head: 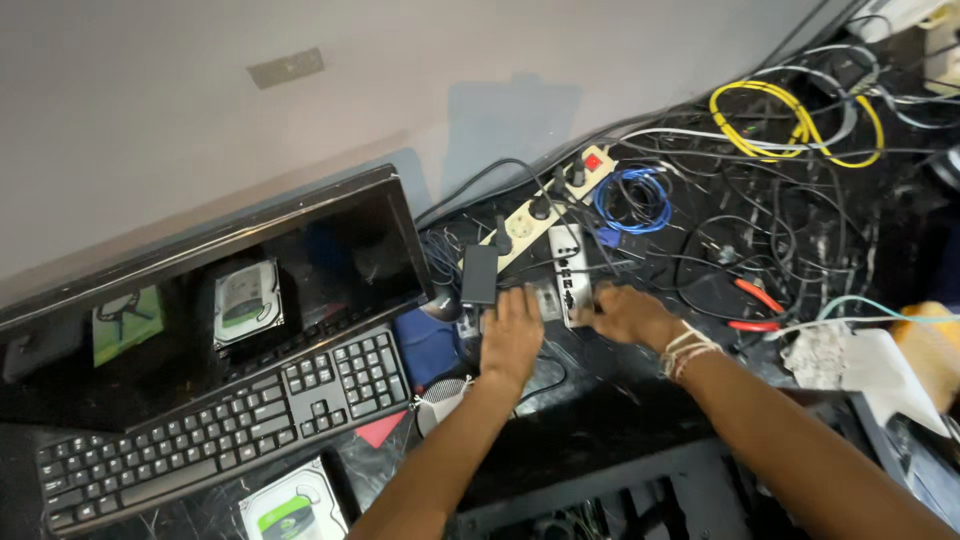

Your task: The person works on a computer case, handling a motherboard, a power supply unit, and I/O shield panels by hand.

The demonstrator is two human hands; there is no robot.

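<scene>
Two hands (512, 335) (628, 315) on boxy white adapter (568, 272)

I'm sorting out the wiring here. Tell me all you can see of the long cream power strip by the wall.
The power strip is a long cream plastic bar lying flat and slanted on the dark desk, beside the wall. A red switch sits at its far end. Several black plugs fill its sockets, and a black adapter lies against its near end. Both hands are just short of it, not touching.
</scene>
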